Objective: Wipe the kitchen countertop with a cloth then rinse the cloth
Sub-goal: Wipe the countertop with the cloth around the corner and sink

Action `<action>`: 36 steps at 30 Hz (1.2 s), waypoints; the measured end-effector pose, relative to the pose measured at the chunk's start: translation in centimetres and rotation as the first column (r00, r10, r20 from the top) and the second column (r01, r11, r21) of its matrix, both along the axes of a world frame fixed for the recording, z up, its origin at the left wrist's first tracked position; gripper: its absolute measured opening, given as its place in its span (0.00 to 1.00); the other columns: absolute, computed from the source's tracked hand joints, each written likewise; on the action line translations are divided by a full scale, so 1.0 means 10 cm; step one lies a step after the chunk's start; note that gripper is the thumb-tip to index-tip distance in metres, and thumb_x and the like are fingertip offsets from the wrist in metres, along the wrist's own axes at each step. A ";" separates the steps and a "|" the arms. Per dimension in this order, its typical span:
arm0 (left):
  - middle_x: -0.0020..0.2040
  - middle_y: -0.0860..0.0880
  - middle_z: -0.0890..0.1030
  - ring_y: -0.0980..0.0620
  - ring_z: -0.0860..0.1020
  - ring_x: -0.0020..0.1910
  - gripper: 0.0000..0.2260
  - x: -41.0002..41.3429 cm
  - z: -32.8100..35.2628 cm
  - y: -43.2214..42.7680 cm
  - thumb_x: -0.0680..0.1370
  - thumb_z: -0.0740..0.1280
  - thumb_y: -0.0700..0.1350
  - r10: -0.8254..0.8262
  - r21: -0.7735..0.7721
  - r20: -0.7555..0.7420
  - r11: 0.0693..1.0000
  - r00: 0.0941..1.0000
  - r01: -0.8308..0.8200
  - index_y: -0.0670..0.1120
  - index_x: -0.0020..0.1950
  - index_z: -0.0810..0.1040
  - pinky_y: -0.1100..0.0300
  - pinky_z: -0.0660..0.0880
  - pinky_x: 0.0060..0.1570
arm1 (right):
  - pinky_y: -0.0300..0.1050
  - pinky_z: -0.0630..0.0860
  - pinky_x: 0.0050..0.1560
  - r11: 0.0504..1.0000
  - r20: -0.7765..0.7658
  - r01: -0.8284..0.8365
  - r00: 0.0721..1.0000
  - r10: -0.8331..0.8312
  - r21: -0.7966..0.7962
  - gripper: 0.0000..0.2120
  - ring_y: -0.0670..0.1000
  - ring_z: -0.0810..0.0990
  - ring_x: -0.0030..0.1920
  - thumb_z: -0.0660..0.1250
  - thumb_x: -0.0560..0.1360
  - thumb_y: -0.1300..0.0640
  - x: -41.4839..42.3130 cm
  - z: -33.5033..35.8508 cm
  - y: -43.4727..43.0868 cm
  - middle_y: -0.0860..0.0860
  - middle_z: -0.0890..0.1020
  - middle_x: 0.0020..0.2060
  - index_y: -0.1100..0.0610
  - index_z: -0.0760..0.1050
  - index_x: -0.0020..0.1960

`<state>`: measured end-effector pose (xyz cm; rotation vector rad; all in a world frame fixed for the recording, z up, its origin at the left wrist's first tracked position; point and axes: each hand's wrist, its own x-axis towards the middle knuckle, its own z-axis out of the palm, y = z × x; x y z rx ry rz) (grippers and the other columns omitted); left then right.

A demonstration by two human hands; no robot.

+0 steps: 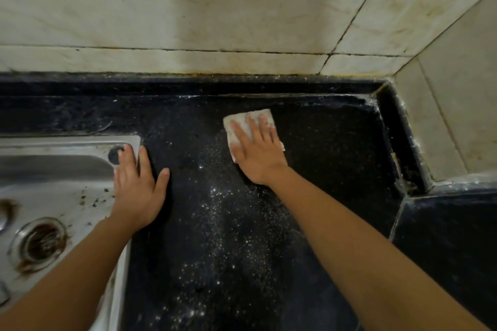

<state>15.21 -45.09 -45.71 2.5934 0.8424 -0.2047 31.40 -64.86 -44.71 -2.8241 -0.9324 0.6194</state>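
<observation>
R hand (256,154), fingers spread flat on cloth (243,119) mid-frame — press evenly, sweep crumbs across desk (336,142) twd sink (67,169); L hand (138,187) braces, fingers spread.

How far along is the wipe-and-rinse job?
Done: nothing clearly finished. In hand: right hand presses the cloth flat on the countertop near the back corner; left hand rests at the sink rim. Left: white specks nearer the camera, then rinsing.
</observation>
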 end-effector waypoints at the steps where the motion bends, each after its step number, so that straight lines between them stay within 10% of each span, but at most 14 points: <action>1: 0.77 0.40 0.40 0.44 0.38 0.76 0.31 0.00 0.00 0.00 0.81 0.52 0.56 -0.002 -0.007 0.001 1.000 1.000 0.002 0.42 0.78 0.45 0.48 0.40 0.74 | 0.50 0.30 0.72 0.995 -0.001 -0.102 0.995 0.102 0.001 0.26 0.54 0.32 0.76 0.40 0.83 0.42 0.02 0.03 -0.11 0.51 0.37 0.78 0.43 0.37 0.78; 4: 0.77 0.41 0.39 0.45 0.37 0.76 0.31 -0.01 0.01 0.02 0.81 0.52 0.55 -0.010 -0.025 0.002 1.000 1.000 0.010 0.43 0.78 0.45 0.48 0.40 0.74 | 0.48 0.32 0.73 0.985 0.018 -0.174 0.985 0.174 -0.006 0.25 0.51 0.35 0.77 0.42 0.83 0.42 0.18 0.09 -0.49 0.48 0.41 0.78 0.40 0.40 0.78; 8: 0.77 0.41 0.38 0.45 0.37 0.76 0.31 -0.02 0.00 0.03 0.81 0.52 0.56 -0.022 -0.028 0.014 0.999 1.000 0.023 0.43 0.78 0.44 0.50 0.39 0.74 | 0.52 0.40 0.76 0.961 0.143 0.266 0.957 -0.253 -0.078 0.28 0.54 0.43 0.78 0.39 0.80 0.39 0.54 0.00 -1.09 0.53 0.47 0.79 0.43 0.43 0.78; 16: 0.77 0.41 0.39 0.45 0.37 0.76 0.32 -0.02 -0.02 0.06 0.80 0.52 0.56 -0.022 -0.033 0.013 0.999 1.000 0.022 0.42 0.78 0.45 0.50 0.39 0.74 | 0.56 0.36 0.74 0.582 0.091 0.810 0.587 -0.805 -0.077 0.28 0.58 0.37 0.77 0.41 0.82 0.43 1.00 0.01 -1.27 0.55 0.41 0.78 0.49 0.41 0.79; 36: 0.75 0.45 0.30 0.50 0.30 0.73 0.32 0.02 0.04 0.06 0.81 0.49 0.58 -0.008 -0.144 -0.082 0.990 0.997 -0.004 0.47 0.77 0.37 0.54 0.32 0.71 | 0.57 0.32 0.74 0.984 -0.007 0.175 0.985 -0.175 0.033 0.28 0.60 0.33 0.76 0.41 0.83 0.47 -0.13 -0.03 1.23 0.56 0.37 0.77 0.54 0.35 0.78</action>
